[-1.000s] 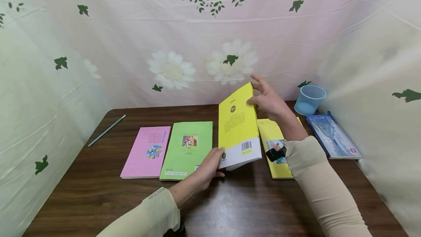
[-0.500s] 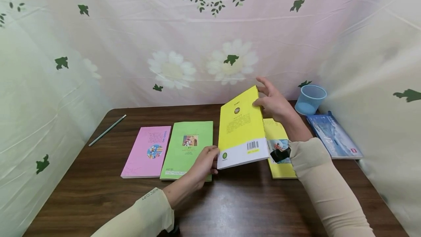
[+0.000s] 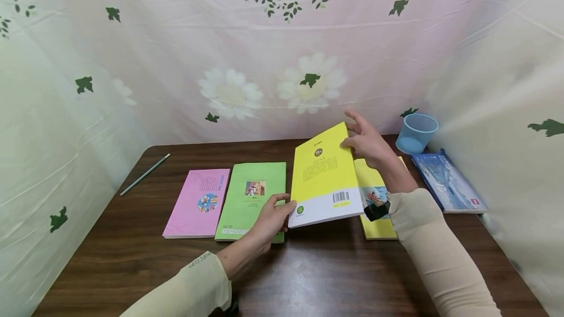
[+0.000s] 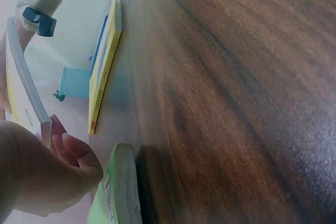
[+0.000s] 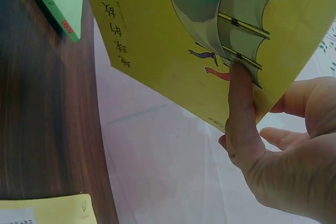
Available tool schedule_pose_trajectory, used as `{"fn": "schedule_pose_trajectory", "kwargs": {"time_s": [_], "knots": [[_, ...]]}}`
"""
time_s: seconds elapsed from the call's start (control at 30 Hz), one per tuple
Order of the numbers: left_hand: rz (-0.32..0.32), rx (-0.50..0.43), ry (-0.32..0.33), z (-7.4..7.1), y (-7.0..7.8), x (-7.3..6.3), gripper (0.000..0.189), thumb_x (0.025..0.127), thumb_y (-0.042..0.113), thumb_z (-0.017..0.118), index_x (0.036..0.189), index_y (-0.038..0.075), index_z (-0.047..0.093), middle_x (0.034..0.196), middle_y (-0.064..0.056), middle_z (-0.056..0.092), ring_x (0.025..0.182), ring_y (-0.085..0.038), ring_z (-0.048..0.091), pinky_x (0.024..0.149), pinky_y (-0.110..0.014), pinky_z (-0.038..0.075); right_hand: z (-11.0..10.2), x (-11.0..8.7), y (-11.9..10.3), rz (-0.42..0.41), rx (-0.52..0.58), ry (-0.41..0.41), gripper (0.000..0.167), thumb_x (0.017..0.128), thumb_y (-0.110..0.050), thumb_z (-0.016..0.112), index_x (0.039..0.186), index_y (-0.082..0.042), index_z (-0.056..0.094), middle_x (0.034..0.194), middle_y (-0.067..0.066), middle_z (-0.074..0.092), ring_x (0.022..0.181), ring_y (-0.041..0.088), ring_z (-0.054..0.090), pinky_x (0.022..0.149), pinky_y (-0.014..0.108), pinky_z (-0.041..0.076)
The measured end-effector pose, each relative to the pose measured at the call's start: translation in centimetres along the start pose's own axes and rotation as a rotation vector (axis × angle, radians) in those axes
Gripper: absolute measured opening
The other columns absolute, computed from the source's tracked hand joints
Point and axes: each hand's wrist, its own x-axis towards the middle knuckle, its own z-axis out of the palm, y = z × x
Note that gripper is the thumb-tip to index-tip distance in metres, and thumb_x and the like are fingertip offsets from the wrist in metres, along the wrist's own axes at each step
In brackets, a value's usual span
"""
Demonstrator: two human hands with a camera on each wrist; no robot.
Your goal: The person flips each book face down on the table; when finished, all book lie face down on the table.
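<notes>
A yellow book [image 3: 326,165] with a white lower band and barcode is held tilted above the table in both hands. My left hand [image 3: 270,219] pinches its lower left corner, thumb on the back cover. My right hand [image 3: 372,148] grips the upper right edge. In the right wrist view, the book's other cover [image 5: 152,30] carries a sailing ship, and my right hand [image 5: 289,161] has a finger pressed on it. The left wrist view shows the page edges above my left hand [image 4: 47,171]. Beneath the left hand lies a green book [image 3: 251,204].
A pink book [image 3: 194,204] lies left of the green one, with a grey pencil [image 3: 145,175] further left. Another yellow book [image 3: 379,231] lies partly under the right arm. At the right are a blue book [image 3: 449,185] and a blue cup [image 3: 416,133]. Patterned curtains surround the table.
The yellow book has shifted slightly right and its top has tilted lower. Both hands have moved with it, the right one down and rightward, keeping their hold.
</notes>
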Motion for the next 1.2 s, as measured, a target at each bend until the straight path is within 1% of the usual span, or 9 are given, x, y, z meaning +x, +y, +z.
{"fn": "schedule_pose_trajectory", "kwargs": {"time_s": [0.17, 0.3, 0.43, 0.57, 0.7, 0.87, 0.93, 1.03, 1.2], "knots": [[0.012, 0.004, 0.012, -0.2, 0.2, 0.0, 0.053, 0.099, 0.03, 0.062, 0.143, 0.005, 0.046, 0.093, -0.007, 0.068, 0.064, -0.013, 0.052, 0.062, -0.026, 0.044, 0.1, 0.0, 0.4, -0.015, -0.022, -0.008, 0.09, 0.093, 0.006, 0.052, 0.162, -0.028, 0.004, 0.165, 0.016, 0.022, 0.12, 0.042, 0.06, 0.075, 0.037, 0.062], [0.016, 0.011, 0.034, -0.3, 0.5, 0.0, 0.05, 0.098, 0.025, 0.064, 0.141, 0.006, 0.049, 0.09, -0.006, 0.066, 0.066, -0.012, 0.054, 0.06, -0.026, 0.042, 0.2, 0.1, 0.9, -0.017, -0.055, -0.018, 0.091, 0.093, 0.007, 0.052, 0.162, -0.027, 0.004, 0.165, 0.016, 0.021, 0.119, 0.043, 0.061, 0.075, 0.039, 0.062], [0.024, 0.015, 0.041, -0.4, 0.4, -0.1, 0.051, 0.097, 0.023, 0.064, 0.142, 0.005, 0.048, 0.09, -0.007, 0.066, 0.064, -0.012, 0.053, 0.058, -0.026, 0.04, 0.3, 0.4, 1.7, -0.028, -0.095, -0.032, 0.09, 0.093, 0.006, 0.051, 0.162, -0.027, 0.004, 0.165, 0.016, 0.021, 0.116, 0.04, 0.063, 0.073, 0.037, 0.061], [0.028, 0.017, 0.033, -0.5, 0.3, -0.3, 0.053, 0.098, 0.023, 0.064, 0.144, 0.004, 0.045, 0.087, -0.006, 0.064, 0.062, -0.013, 0.048, 0.058, -0.026, 0.04, 0.2, 0.6, 2.6, -0.043, -0.128, -0.055, 0.089, 0.093, 0.004, 0.052, 0.162, -0.028, 0.006, 0.164, 0.014, 0.021, 0.111, 0.037, 0.065, 0.073, 0.038, 0.062], [0.036, 0.015, 0.033, -0.5, 0.3, -0.5, 0.054, 0.098, 0.024, 0.064, 0.144, 0.005, 0.044, 0.085, -0.004, 0.063, 0.062, -0.014, 0.047, 0.057, -0.027, 0.039, 0.0, 0.6, 3.4, -0.028, -0.165, -0.067, 0.089, 0.093, 0.003, 0.053, 0.162, -0.028, 0.007, 0.166, 0.013, 0.016, 0.106, 0.035, 0.067, 0.075, 0.04, 0.062], [0.039, 0.016, 0.037, -0.5, 0.3, -0.7, 0.057, 0.098, 0.026, 0.063, 0.146, 0.005, 0.044, 0.085, -0.002, 0.061, 0.062, -0.015, 0.045, 0.056, -0.027, 0.037, -0.1, 0.7, 4.4, -0.001, -0.215, -0.045, 0.087, 0.094, 0.0, 0.055, 0.163, -0.025, 0.008, 0.167, 0.017, 0.012, 0.099, 0.032, 0.068, 0.075, 0.04, 0.061], [0.036, 0.019, 0.036, -0.5, 0.4, -0.8, 0.057, 0.098, 0.026, 0.063, 0.147, 0.004, 0.044, 0.087, -0.002, 0.062, 0.063, -0.015, 0.045, 0.056, -0.027, 0.037, -0.1, 0.8, 4.7, 0.01, -0.226, -0.037, 0.087, 0.094, 0.0, 0.055, 0.162, -0.025, 0.008, 0.166, 0.019, 0.012, 0.099, 0.033, 0.068, 0.075, 0.04, 0.06], [0.026, 0.024, 0.034, -0.4, 0.4, -0.8, 0.057, 0.097, 0.026, 0.063, 0.146, 0.004, 0.045, 0.089, -0.003, 0.063, 0.064, -0.015, 0.045, 0.057, -0.027, 0.037, -0.2, 0.9, 5.3, 0.026, -0.225, -0.038, 0.089, 0.093, 0.0, 0.057, 0.162, -0.026, 0.008, 0.165, 0.021, 0.012, 0.105, 0.036, 0.067, 0.078, 0.042, 0.061], [0.008, 0.033, 0.032, -0.4, 0.3, -0.6, 0.057, 0.095, 0.024, 0.064, 0.146, 0.004, 0.046, 0.085, -0.003, 0.061, 0.064, -0.015, 0.045, 0.058, -0.026, 0.038, -0.4, 1.0, 5.9, 0.056, -0.23, -0.047, 0.09, 0.092, -0.002, 0.059, 0.162, -0.027, 0.009, 0.166, 0.02, 0.013, 0.112, 0.04, 0.064, 0.082, 0.045, 0.061]]}}
